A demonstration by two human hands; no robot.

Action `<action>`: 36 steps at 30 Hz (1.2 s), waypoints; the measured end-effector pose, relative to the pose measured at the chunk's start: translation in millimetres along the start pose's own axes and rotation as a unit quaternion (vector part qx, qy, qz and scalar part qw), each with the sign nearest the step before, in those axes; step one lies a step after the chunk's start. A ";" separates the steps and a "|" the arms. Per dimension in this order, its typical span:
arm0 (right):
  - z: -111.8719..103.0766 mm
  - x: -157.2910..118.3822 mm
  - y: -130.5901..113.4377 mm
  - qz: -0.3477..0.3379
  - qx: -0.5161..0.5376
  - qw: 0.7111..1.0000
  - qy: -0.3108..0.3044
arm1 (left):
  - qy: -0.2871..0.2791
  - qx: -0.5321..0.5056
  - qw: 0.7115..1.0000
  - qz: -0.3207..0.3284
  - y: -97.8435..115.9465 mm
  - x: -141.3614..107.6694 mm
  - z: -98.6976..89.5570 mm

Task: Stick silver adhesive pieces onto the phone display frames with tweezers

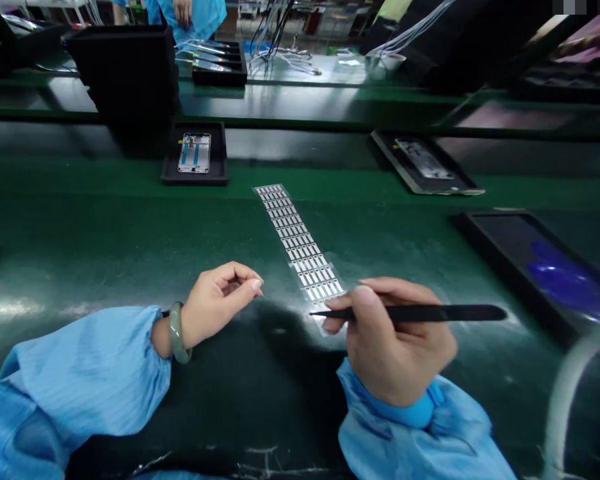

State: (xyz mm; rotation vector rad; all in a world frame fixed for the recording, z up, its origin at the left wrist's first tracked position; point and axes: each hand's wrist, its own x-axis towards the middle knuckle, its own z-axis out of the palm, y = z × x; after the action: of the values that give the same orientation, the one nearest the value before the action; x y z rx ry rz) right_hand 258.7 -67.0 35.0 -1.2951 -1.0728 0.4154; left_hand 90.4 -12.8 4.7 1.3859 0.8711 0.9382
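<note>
My right hand (pixel 397 340) grips black pointed tweezers (pixel 445 313), held almost level with the tip towards the left. Their tip is over the near end of a clear sheet of small white labels (pixel 303 243) lying on the green work surface; whether it touches the sheet I cannot tell. My left hand (pixel 223 300) is closed, thumb against curled fingers, to the left of the sheet's near end, and nothing shows between its fingertips. A green bangle (pixel 179 333) circles the left wrist.
Behind the sheet, a black tray (pixel 170 152) holds a phone frame (pixel 195 153); another tray (pixel 405 175) at right holds a second one (pixel 425 160). A larger black tray (pixel 485 243) with blue film (pixel 570 277) lies right. Stacked black trays (pixel 125 73) stand back left. A person's hand (pixel 183 12) shows beyond.
</note>
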 end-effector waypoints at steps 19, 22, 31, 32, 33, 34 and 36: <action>7.0 -9.5 8.8 -0.198 -0.042 0.946 -0.252 | -0.023 0.103 0.935 0.338 -1.2 -6.4 -2.1; 7.3 -9.2 8.3 -0.199 -0.043 0.945 -0.256 | -0.024 0.108 0.933 0.342 -1.3 -5.7 -2.9; 3.1 -13.3 12.2 -0.229 -0.077 0.925 -0.294 | -0.040 0.117 0.933 0.338 2.9 -7.6 -3.8; 2.9 -13.5 12.2 -0.237 -0.082 0.923 -0.294 | -0.036 0.116 0.937 0.329 3.1 -9.1 -3.8; 3.0 -13.6 12.1 -0.245 -0.087 0.922 -0.288 | -0.029 0.115 0.940 0.319 3.2 -10.7 -4.0; 3.4 -13.6 12.0 -0.253 -0.092 0.922 -0.279 | -0.023 0.114 0.944 0.308 3.2 -12.5 -4.3; 4.5 -13.7 11.7 -0.262 -0.097 0.924 -0.262 | -0.015 0.107 0.952 0.286 3.1 -15.7 -5.0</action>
State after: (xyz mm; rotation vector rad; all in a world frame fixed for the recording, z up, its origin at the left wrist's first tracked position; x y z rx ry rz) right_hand 251.9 -71.7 18.4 -1.0245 -1.8957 0.2512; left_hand 79.4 -25.3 7.1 1.8896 0.5604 1.2777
